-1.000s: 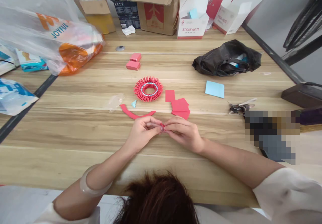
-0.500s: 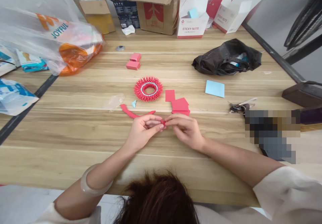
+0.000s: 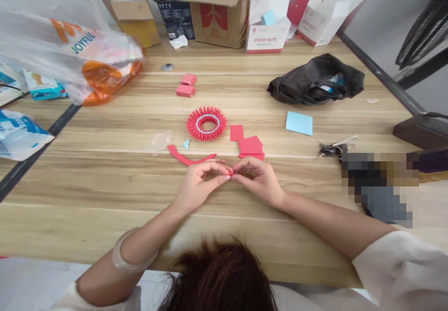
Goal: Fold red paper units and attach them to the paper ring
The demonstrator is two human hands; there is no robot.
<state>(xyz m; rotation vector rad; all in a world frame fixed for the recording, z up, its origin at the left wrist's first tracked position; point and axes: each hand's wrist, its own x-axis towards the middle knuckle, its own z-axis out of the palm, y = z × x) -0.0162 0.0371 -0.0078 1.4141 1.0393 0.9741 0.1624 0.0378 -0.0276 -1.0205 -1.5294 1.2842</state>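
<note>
A small folded piece of red paper (image 3: 230, 173) is pinched between my two hands, mostly covered by the fingertips. My left hand (image 3: 201, 180) grips it from the left with thumb and fingers. From the right, my right hand (image 3: 257, 178) has thumb and fingertips closed on its other end. Just beyond the hands lies a curved chain of red folded pieces (image 3: 185, 158). Flat red paper sheets (image 3: 250, 145) lie beyond my right hand. Farther back sits a spiky red paper ring (image 3: 191, 123) with a pale blue inner band.
A light blue folded piece (image 3: 186, 144) lies near a clear wrapper (image 3: 161, 141). Two pink-red paper stacks (image 3: 185, 91) sit farther back. At right are a blue sticky-note pad (image 3: 298, 123) and a black plastic bag (image 3: 311, 82). Cardboard boxes (image 3: 220, 24) line the back; a plastic bag (image 3: 105, 64) stands left.
My right hand has shifted its fingers so that thumb and fingertips now pinch the red piece, which looks flatter and slightly farther right. Other things on the table have stayed put.
</note>
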